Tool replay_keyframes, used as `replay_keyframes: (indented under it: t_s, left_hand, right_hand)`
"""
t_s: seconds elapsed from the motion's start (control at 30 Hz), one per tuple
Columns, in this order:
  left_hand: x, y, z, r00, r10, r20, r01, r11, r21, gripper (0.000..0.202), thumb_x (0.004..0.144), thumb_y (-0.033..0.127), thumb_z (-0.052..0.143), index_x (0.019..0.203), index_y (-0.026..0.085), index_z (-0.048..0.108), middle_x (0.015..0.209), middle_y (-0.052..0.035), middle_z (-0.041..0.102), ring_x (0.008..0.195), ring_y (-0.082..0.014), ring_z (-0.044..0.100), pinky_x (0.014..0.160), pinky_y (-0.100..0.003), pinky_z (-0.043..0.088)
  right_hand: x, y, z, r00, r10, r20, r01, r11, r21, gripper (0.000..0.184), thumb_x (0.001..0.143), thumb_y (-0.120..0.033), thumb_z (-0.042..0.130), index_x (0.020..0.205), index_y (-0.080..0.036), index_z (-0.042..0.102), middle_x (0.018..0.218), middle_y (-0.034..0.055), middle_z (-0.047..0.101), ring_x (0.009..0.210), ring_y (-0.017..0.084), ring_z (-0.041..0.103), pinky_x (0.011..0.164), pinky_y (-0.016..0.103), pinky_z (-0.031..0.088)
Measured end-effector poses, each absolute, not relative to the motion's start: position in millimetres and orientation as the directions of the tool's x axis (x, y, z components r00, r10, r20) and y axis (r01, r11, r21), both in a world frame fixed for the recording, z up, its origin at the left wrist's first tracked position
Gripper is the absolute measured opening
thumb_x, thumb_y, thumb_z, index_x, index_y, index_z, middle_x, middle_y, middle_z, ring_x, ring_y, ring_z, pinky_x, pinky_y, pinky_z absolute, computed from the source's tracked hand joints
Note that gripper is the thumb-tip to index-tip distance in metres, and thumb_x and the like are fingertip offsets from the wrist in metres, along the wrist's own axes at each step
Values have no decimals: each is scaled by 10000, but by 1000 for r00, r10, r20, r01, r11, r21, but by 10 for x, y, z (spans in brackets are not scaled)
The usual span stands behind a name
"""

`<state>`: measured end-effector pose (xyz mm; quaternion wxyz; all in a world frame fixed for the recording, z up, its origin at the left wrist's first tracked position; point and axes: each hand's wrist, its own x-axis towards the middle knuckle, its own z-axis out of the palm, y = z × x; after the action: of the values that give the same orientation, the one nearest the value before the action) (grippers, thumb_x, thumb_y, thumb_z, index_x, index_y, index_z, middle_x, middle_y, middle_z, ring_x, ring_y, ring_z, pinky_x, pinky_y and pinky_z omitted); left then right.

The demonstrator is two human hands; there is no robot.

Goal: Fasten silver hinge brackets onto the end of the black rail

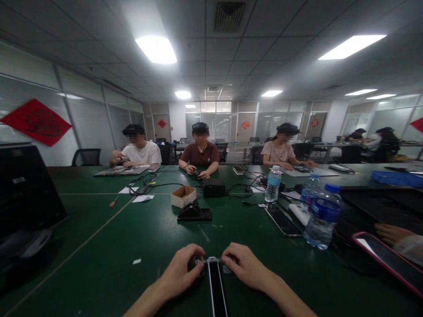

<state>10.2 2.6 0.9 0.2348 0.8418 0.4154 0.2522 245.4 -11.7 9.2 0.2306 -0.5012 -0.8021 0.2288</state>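
Note:
My left hand (180, 270) and my right hand (243, 266) meet low in the middle of the view, on the green table top (99, 246). Their fingers pinch a small dark part (195, 264) with a metal piece at the end of a long black strip (217, 290) edged in white. The strip runs from between my hands toward me, past the bottom edge of the view. My fingers hide most of the small part, and its exact shape cannot be made out.
A clear water bottle (323, 218) and a dark phone (282, 221) lie to my right. A co-worker's hand (391, 233) is next to a pink-edged phone (386, 259). Ahead are a cardboard box (183, 196), a black stand (194, 212), cables (142, 185) and several seated co-workers.

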Motion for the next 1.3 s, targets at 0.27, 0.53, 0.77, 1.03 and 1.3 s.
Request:
replay_keyframes:
  t_s: [0.27,0.53,0.77,1.03,1.3]
  left_hand:
    - [94,13,9,537,803,259,561,-569,601,163,832,150,522,978,178,590,922,-22,643,796,-158,572,740,-261,440]
    - [112,14,4,494,834,244,603,-531,596,182,856,178,504,1027,182,568,950,-25,644,784,-162,583,729,-263,445]
    - [115,11,9,503,830,243,594,-536,600,153,879,202,489,1001,171,576,908,-27,649,831,-175,596,748,-265,449]
    - [92,17,-16,520,814,258,580,-559,593,154,867,176,505,1002,184,580,926,-18,644,807,-157,581,740,-258,448]
    - [87,20,-30,538,788,300,531,-593,605,173,846,137,509,998,175,581,927,-27,647,801,-159,580,741,-256,447]
  right_hand:
    - [2451,-129,127,-383,912,150,691,390,-608,251,924,-298,453,876,-166,662,845,39,611,758,148,552,657,232,407]
    - [2454,-127,104,-401,895,194,694,435,-574,271,944,-307,423,916,-163,652,865,51,624,798,158,564,716,254,415]
    - [2454,-139,127,-421,891,172,704,440,-558,320,962,-324,393,908,-166,666,868,53,622,813,161,564,727,251,418]
    - [2443,-159,154,-415,896,156,716,428,-551,316,959,-316,392,917,-166,667,875,57,626,826,168,568,731,261,423]
    - [2449,-137,123,-419,892,168,705,436,-559,327,957,-335,390,931,-167,670,874,56,628,808,171,569,725,268,427]
